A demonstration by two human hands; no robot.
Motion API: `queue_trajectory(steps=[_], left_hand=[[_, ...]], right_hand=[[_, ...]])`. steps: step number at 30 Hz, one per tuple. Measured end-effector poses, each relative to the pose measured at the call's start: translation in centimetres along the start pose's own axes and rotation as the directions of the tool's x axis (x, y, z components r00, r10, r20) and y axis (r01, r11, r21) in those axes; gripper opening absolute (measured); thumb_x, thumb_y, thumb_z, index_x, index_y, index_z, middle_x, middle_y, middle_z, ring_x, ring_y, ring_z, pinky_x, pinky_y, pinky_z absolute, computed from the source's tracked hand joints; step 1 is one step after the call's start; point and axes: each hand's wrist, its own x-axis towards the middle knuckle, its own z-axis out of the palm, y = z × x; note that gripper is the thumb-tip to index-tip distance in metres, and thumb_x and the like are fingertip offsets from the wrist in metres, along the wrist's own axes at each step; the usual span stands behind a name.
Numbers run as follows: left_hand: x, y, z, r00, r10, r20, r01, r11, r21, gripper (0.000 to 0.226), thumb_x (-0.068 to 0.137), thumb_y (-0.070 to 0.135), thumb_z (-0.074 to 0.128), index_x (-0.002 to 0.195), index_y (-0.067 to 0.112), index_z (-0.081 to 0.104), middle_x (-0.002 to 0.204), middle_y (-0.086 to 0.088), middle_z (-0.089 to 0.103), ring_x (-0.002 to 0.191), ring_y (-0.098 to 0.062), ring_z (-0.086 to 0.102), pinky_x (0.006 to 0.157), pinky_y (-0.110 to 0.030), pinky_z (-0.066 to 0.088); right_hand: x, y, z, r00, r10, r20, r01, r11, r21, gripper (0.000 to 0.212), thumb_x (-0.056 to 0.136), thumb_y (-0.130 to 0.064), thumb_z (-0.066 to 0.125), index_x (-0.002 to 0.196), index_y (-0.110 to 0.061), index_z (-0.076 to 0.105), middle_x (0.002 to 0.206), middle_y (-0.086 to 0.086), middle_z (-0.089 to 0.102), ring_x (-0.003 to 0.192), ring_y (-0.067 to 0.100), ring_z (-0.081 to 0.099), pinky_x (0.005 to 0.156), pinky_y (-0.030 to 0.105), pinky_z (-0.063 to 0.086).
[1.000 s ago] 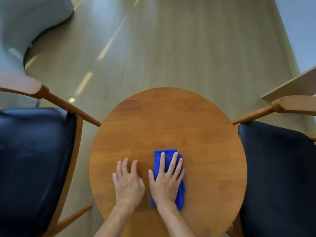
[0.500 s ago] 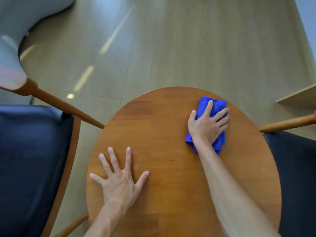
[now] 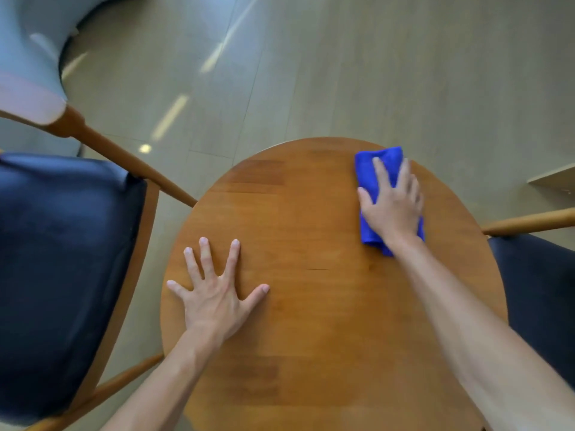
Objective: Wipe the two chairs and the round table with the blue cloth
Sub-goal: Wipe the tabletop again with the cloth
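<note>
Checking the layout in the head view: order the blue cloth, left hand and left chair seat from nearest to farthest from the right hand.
1. Blue cloth: under the right hand.
2. Left hand: flat on the table's left side.
3. Left chair seat: beyond the table's left edge.

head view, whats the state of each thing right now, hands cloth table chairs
blue cloth: folded, flat on the table's far right, under the right hand
right hand: fingers straight, pressing the cloth
left hand: fingers spread, flat on the bare table
round table: upright, holds only the cloth and hands
left chair: dark seat bare
right chair: mostly out of frame, visible seat bare
</note>
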Motion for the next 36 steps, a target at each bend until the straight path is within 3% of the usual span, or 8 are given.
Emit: queue_trajectory(steps=[3,6,11,16,22,28,31,36], left_hand=[[0.1,0.2,0.1,1.000,0.003,-0.006,-0.003,0.999,0.038,0.096,0.063,0.090,-0.002,0.138,0.040,-0.037,0.152,-0.011,-0.035,0.141,-0.039,-0.026,0.108,-0.071,0.013],[0.2,0.2,0.4,1.000,-0.006,0.003,0.006,0.999,0.052,0.097,0.055,0.089,-0.017,0.134,0.039,-0.043,0.150,-0.012,-0.039,0.140,-0.041,-0.028,0.106,-0.072,0.011],[0.3,0.3,0.7,1.000,-0.013,0.017,0.012,0.999,0.053,0.097,0.050,0.087,-0.022,0.132,0.040,-0.045,0.148,-0.011,-0.041,0.140,-0.040,-0.030,0.106,-0.071,0.009],[0.3,0.2,0.5,0.999,-0.029,0.014,0.029,0.999,0.036,0.102,0.043,0.090,-0.029,0.133,0.043,-0.041,0.150,-0.009,-0.039,0.140,-0.038,-0.029,0.107,-0.071,0.012],[0.1,0.0,0.5,0.999,0.010,-0.031,-0.010,1.000,-0.013,0.097,0.063,0.090,0.003,0.140,0.042,-0.034,0.151,-0.009,-0.037,0.140,-0.038,-0.030,0.106,-0.073,0.006],[0.2,0.0,0.4,0.998,0.026,-0.055,-0.027,1.000,-0.011,0.095,0.071,0.087,0.010,0.141,0.039,-0.032,0.151,-0.012,-0.036,0.140,-0.041,-0.028,0.105,-0.075,0.009],[0.3,0.0,0.2,0.999,0.037,-0.027,-0.038,0.999,-0.039,0.092,0.076,0.085,0.015,0.141,0.040,-0.031,0.152,-0.011,-0.035,0.140,-0.040,-0.028,0.104,-0.074,0.006],[-0.2,-1.4,-1.7,0.996,0.014,-0.089,-0.045,0.932,-0.359,0.060,0.097,0.058,0.022,0.150,0.042,-0.001,0.161,0.001,-0.011,0.147,-0.024,-0.015,0.113,-0.064,0.004]], right_hand=[[1.0,6.3,-2.1,0.909,0.416,0.004,-0.416,0.909,0.043,0.063,0.095,-0.041,0.049,0.151,-0.023,0.027,0.155,0.027,0.016,0.129,0.050,0.031,0.107,0.054,0.024],[2.3,2.1,-0.6,0.862,0.506,-0.022,-0.504,0.862,0.042,0.064,0.094,-0.041,0.047,0.151,-0.022,0.025,0.156,0.028,0.011,0.135,0.052,0.022,0.108,0.057,0.019],[1.8,-15.2,2.1,0.994,-0.068,0.090,0.066,0.997,0.029,0.069,0.090,-0.045,0.047,0.152,-0.029,0.021,0.159,0.023,0.003,0.142,0.046,0.012,0.113,0.054,0.016],[-2.6,-20.6,3.3,0.800,-0.554,0.229,0.550,0.830,0.087,0.063,0.089,-0.046,0.050,0.148,-0.036,0.029,0.161,0.013,0.011,0.141,0.043,0.021,0.112,0.054,0.022],[0.4,-0.1,-0.3,0.996,0.017,0.082,-0.018,1.000,0.008,0.063,0.088,-0.049,0.054,0.147,-0.033,0.035,0.159,0.011,0.021,0.134,0.043,0.032,0.106,0.057,0.031],[-13.2,6.3,-2.0,0.870,0.492,-0.016,-0.489,0.867,0.092,0.063,0.088,-0.045,0.045,0.145,-0.020,0.038,0.154,0.023,0.025,0.128,0.051,0.036,0.103,0.057,0.033],[-13.5,-2.5,-0.5,0.869,0.494,0.000,-0.492,0.866,0.091,0.061,0.084,-0.043,0.044,0.139,-0.015,0.049,0.148,0.030,0.035,0.121,0.055,0.044,0.098,0.058,0.038],[-15.2,-18.7,0.4,0.970,0.099,0.221,-0.154,0.956,0.248,0.059,0.092,-0.047,0.032,0.146,-0.024,0.041,0.157,0.022,0.019,0.141,0.047,0.022,0.112,0.056,0.025]])
